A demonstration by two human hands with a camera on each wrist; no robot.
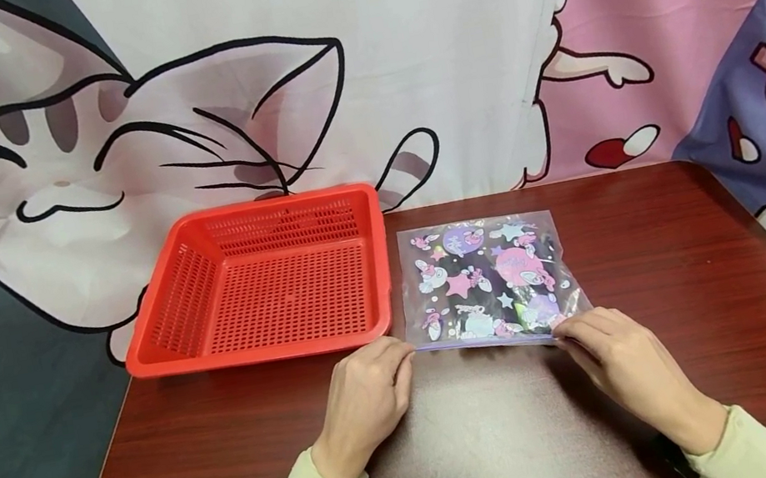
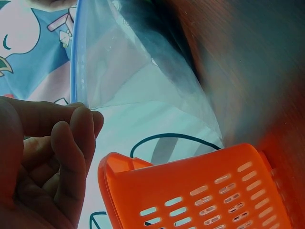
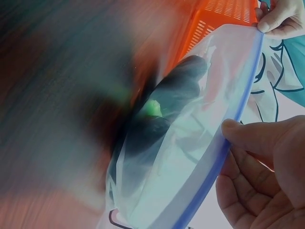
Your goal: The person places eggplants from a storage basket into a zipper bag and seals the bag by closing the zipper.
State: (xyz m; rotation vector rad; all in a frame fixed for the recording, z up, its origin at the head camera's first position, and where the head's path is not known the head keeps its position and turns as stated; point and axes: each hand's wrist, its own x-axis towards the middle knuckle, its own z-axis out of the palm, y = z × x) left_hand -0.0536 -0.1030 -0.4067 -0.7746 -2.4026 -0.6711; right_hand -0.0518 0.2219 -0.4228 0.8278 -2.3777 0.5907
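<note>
A clear zip bag [image 1: 462, 285] printed with pink, purple and blue cartoon figures and stars lies near the middle of the table. Its purple zip strip [image 3: 204, 183] runs along the edge closest to me. My left hand [image 1: 367, 394] pinches the left end of that strip between thumb and fingertips. At the right end, my right hand [image 1: 633, 370] pinches the strip between thumb and forefinger. Something dark [image 3: 183, 83] with a small green patch [image 3: 153, 109] shows through the plastic in the right wrist view; its kind I cannot tell.
A red plastic basket [image 1: 258, 353] with slotted walls stands left of the bag, with nothing seen inside it. Behind the dark reddish wooden table [image 1: 672, 241] hangs a cloth [image 1: 458, 49] printed with cartoon animals.
</note>
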